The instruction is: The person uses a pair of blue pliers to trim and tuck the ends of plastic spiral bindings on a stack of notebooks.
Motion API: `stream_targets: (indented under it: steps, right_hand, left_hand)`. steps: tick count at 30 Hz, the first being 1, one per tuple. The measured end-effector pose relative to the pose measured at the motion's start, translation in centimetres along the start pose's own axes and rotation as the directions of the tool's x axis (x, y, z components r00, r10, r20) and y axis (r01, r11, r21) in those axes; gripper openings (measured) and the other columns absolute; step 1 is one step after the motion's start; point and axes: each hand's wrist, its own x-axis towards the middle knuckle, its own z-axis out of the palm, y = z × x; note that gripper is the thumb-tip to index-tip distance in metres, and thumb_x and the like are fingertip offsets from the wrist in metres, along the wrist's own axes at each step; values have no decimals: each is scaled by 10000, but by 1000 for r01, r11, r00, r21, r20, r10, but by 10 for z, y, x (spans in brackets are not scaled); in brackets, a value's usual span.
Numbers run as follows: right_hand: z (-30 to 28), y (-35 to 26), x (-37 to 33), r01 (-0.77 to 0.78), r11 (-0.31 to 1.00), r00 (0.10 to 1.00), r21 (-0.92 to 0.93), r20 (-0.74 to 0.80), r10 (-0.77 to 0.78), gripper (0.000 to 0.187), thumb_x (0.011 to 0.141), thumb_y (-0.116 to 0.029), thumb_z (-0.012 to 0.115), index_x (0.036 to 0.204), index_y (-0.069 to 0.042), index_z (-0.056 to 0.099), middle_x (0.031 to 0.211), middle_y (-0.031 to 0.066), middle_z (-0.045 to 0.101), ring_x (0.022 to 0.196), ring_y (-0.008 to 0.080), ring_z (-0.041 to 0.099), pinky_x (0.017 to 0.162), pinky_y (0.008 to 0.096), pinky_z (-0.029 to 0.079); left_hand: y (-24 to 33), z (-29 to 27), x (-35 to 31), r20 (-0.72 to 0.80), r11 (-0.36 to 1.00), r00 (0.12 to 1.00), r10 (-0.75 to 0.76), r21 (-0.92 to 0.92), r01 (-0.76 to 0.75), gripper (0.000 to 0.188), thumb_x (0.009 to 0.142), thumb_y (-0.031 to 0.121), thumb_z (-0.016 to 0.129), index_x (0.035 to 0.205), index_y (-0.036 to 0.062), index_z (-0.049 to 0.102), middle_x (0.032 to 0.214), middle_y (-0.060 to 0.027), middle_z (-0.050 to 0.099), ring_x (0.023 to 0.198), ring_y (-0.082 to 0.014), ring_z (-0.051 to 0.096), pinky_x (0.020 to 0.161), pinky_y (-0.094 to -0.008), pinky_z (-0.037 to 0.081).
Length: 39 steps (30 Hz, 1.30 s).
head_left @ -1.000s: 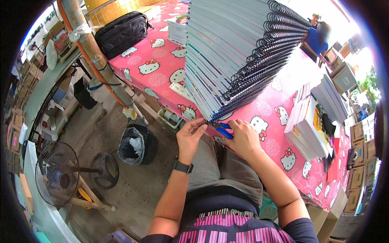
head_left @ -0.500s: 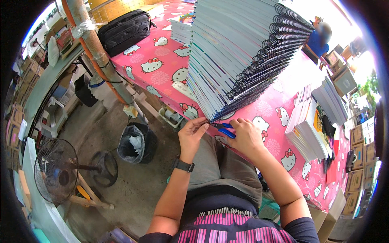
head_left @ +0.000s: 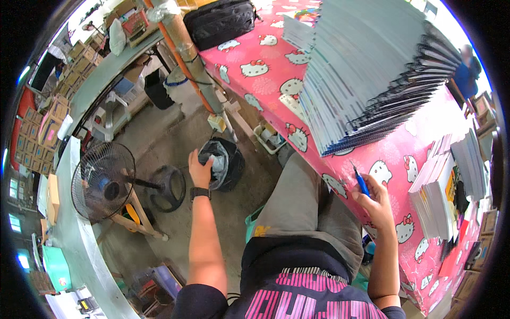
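Over the rim of a black-lined trash bin, my left hand reaches out with thumb and fingers apart, nothing visible in it. A dark watch is on that wrist. My right hand grips blue-handled wire cutters above the table's near edge, their tips pointing away from me. A tall, fanned stack of spiral-bound books with black wire coils stands on the pink patterned tablecloth, just beyond the cutters and not touched by either hand.
More stacked books sit at the table's right. A black bag lies at the far left end. A standing fan is on the floor at left, near a metal post. A person in blue is at the far right.
My left hand has left the lower corner of the book stack and swung left to the bin. My right hand, with the cutters, has drawn away from the coil ends. The view has shifted left.
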Motion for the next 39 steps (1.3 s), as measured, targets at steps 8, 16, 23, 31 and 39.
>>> stream_targets:
  steps: [8, 16, 23, 31, 39]
  right_hand:
    - [-11, 8, -2, -143, 713, 978, 686, 207, -3, 388, 732, -91, 659, 1090, 11, 553, 908, 60, 625, 780, 126, 587, 733, 255, 470]
    - [-11, -37, 17, 558, 693, 633, -457, -306, -711, 355, 640, -110, 726, 976, -37, 636, 861, 89, 611, 748, 252, 576, 673, 357, 475]
    - [-3, -53, 26, 422, 797, 734, -432, -354, -580, 381, 597, -155, 724, 946, -61, 607, 838, 96, 553, 872, 283, 550, 740, 404, 439]
    - [-5, -62, 24, 415, 737, 690, -534, -343, -638, 435, 594, -186, 741, 984, -76, 584, 835, 92, 543, 861, 277, 543, 730, 386, 421]
    - [-12, -65, 16, 388, 736, 683, -554, -364, -633, 432, 588, -213, 761, 947, -67, 569, 847, 95, 559, 863, 269, 549, 725, 389, 421]
  left_hand:
    - [125, -25, 29, 211, 799, 973, 96, -599, 51, 362, 838, 126, 681, 1168, 6, 592, 1201, -125, 578, 1075, -222, 571, 923, -329, 447]
    - [329, -73, -35, 63, 327, 844, 533, -935, -137, 439, 781, 82, 745, 1165, -20, 558, 1098, -75, 573, 987, -139, 541, 816, -268, 465]
    - [349, -60, -51, 73, 315, 905, 420, -946, -70, 245, 829, 0, 687, 1040, -56, 576, 999, -77, 596, 856, -119, 578, 760, -241, 491]
    - [354, -59, -56, 3, 348, 922, 387, -927, -143, 245, 840, 17, 681, 1051, -62, 586, 977, -71, 600, 846, -113, 574, 758, -248, 491]
    - [361, -55, -63, -36, 306, 933, 359, -940, -154, 278, 889, 128, 649, 1075, -66, 576, 946, -80, 625, 770, -116, 585, 688, -240, 495]
